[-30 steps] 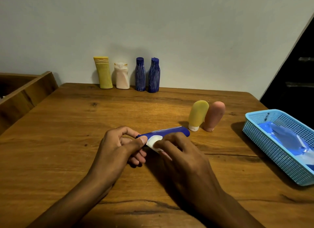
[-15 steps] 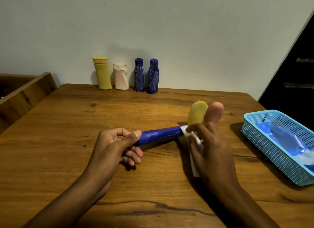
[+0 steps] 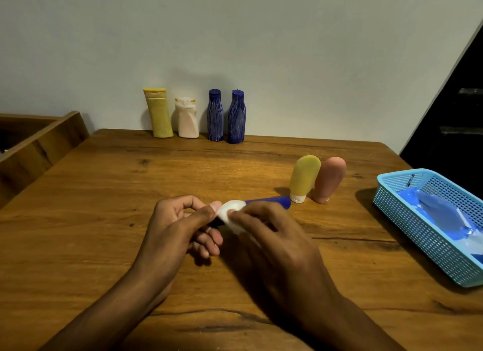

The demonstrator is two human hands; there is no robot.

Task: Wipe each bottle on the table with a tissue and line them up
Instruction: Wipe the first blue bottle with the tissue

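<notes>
My left hand (image 3: 180,227) grips one end of a dark blue tube (image 3: 271,201), held sideways just above the wooden table (image 3: 104,220). My right hand (image 3: 274,235) holds a white tissue (image 3: 231,214) wrapped round the tube close to my left thumb. Most of the tube is hidden by my hands. A yellow tube (image 3: 304,178) and a pink tube (image 3: 329,179) stand on their caps just right of it. Along the wall stand a yellow bottle (image 3: 158,112), a white bottle (image 3: 187,117) and two dark blue bottles (image 3: 215,115), (image 3: 236,116) in a row.
A light blue plastic basket (image 3: 418,233) holding blue packets sits at the table's right edge. A wooden box or frame (image 3: 39,146) stands beyond the left edge. A pale wall runs behind the table.
My right hand slid the tissue out to the tube's far end, then back along it to beside my left thumb. My left hand kept its grip.
</notes>
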